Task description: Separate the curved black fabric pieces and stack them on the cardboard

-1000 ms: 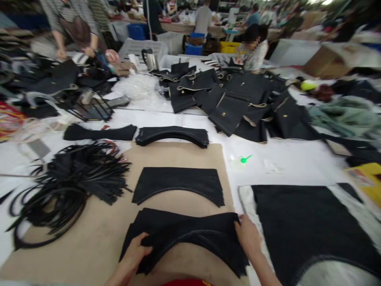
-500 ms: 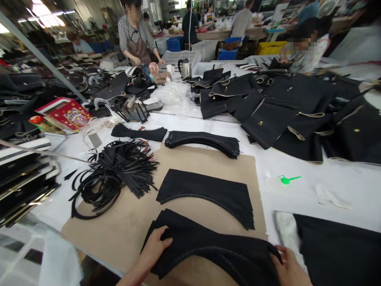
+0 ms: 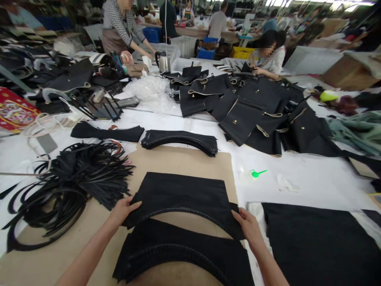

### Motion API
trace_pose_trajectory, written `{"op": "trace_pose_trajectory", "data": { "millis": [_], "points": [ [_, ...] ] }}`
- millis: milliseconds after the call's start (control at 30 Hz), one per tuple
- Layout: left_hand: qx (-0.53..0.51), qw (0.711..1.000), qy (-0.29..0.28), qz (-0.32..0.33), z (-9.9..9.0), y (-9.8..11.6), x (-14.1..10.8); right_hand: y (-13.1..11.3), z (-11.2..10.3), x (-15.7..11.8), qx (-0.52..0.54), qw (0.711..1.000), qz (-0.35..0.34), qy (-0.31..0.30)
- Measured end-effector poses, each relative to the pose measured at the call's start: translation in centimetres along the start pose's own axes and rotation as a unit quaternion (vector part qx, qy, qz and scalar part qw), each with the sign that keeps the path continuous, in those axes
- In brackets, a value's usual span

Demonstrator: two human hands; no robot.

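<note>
At the left end of a black fabric piece point(image 3: 181, 190) with a curved lower edge, my left hand point(image 3: 124, 210) pinches the corner. My right hand point(image 3: 245, 220) grips the opposite end, thumb on top. The fabric lies between both hands over brown cardboard point(image 3: 98, 222), and a second black corner shows beside the right fingers. Nearer to me, a stack of similar black curved pieces point(image 3: 178, 248) is just below the held one. Farther off sits another stack of curved black pieces point(image 3: 180, 141).
A tangle of black strips point(image 3: 80, 171) lies left. Black fabric sheets point(image 3: 312, 234) are on the right, near a small green tool point(image 3: 258, 173). Black flap panels point(image 3: 247, 115) pile up behind, with a router point(image 3: 104, 109) and a metal kettle point(image 3: 163, 62). Co-workers stand and sit beyond.
Both hands have moved forward from the near stack to the middle spot, with a black curved piece between them. The view has turned to the right.
</note>
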State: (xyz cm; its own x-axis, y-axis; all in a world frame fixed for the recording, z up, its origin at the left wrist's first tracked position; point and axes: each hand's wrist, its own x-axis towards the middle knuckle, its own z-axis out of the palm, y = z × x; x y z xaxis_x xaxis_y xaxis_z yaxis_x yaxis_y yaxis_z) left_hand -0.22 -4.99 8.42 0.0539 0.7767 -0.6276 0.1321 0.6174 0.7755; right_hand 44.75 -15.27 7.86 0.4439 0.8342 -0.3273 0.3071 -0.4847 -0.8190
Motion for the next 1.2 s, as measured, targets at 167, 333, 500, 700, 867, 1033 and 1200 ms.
{"op": "trace_pose_trajectory", "data": {
  "millis": [167,333,500,700,867,1033,1200],
  "points": [
    [0.034,0.999,0.012,0.011,-0.5,-0.1,3.8,0.8,2.5,2.7,-0.129,0.991,-0.025,0.022],
    [0.064,0.997,0.036,0.023,0.0,-1.3,5.7,2.0,3.6,3.0,-0.194,0.98,-0.012,0.05],
    [0.089,0.992,0.065,0.055,0.0,-1.8,5.7,2.4,4.0,2.7,-0.232,0.971,0.016,0.048],
    [0.121,0.988,0.071,0.072,-0.2,-1.7,5.9,2.6,3.7,2.6,-0.249,0.967,0.033,0.049],
    [0.175,0.975,0.102,0.088,-0.1,-1.8,6.5,2.6,3.7,2.5,-0.256,0.965,0.044,0.039],
    [0.246,0.949,0.178,0.078,-0.2,-2.9,7.1,3.5,4.1,2.8,-0.288,0.955,0.057,0.039],
    [0.26,0.943,0.199,0.057,-0.5,-3.3,7.2,3.5,3.9,3.1,-0.28,0.957,0.063,0.032]
  ]
}}
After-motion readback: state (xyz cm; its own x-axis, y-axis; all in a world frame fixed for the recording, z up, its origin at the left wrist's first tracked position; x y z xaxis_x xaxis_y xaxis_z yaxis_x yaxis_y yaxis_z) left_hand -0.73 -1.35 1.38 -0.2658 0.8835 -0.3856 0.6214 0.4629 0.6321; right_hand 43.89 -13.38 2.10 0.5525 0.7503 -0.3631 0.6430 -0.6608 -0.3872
